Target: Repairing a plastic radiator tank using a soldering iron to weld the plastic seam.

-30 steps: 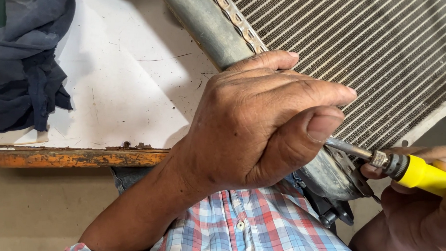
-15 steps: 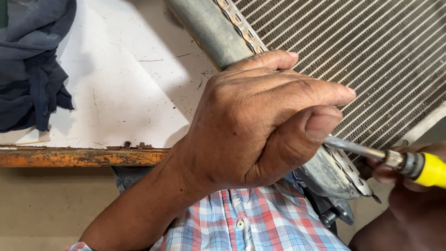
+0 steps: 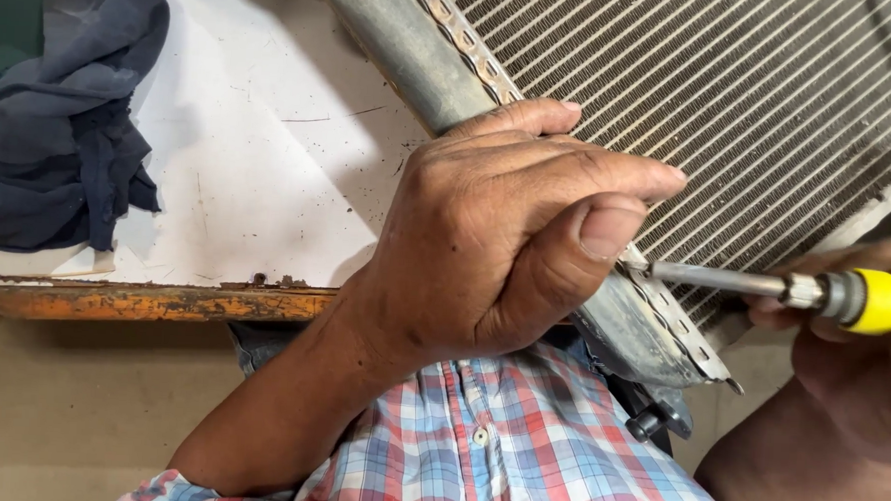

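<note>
A finned metal radiator (image 3: 732,103) lies across the white table, its grey side tank (image 3: 404,48) running diagonally toward me. My left hand (image 3: 506,243) wraps over the tank and its crimped tab strip, thumb pressed near the lower end. My right hand (image 3: 862,339) holds a screwdriver (image 3: 764,286) with a yellow handle at the right edge. The steel shaft points left, and its tip meets the tab strip just beside my left thumb. The tip itself is partly hidden by the thumb.
A dark blue cloth (image 3: 60,133) is bunched at the table's left. The white tabletop (image 3: 259,162) ends in a rusty orange front edge (image 3: 143,302). A black fitting (image 3: 658,420) hangs under the tank's end, above my plaid shirt (image 3: 517,454).
My right hand has drawn the screwdriver handle slightly to the right, with the tip still at the tab strip. My left hand has kept its grip on the tank.
</note>
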